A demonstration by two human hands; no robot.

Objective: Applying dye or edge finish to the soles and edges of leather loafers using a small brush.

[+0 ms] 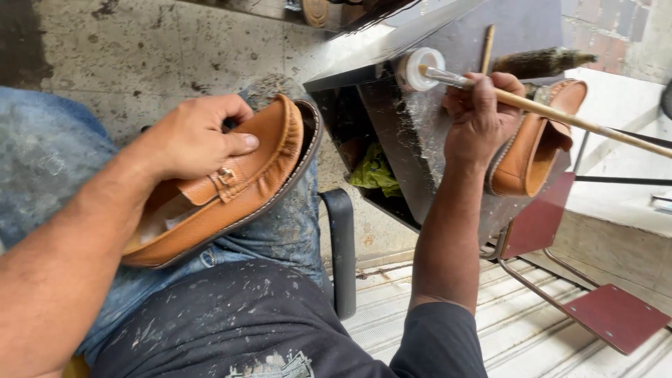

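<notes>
Our right hand (479, 115) is closed around a long thin brush (560, 115), and its tip is dipping into a small white pot (422, 68) on the dark tabletop (399, 133). Our left hand (196, 136) grips a tan leather shoe (231, 192) on our knee. We think this is the dipping step; next the wet brush must reach the shoe carefully. The shoe looks smooth, with a small metal buckle. Another tan shoe (532, 150) lies on the tabletop, just beside our right hand.

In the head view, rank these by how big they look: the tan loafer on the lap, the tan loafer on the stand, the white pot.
1. Loafer on the lap, though it is nearer the camera.
2. Loafer on the stand.
3. White pot.
</notes>
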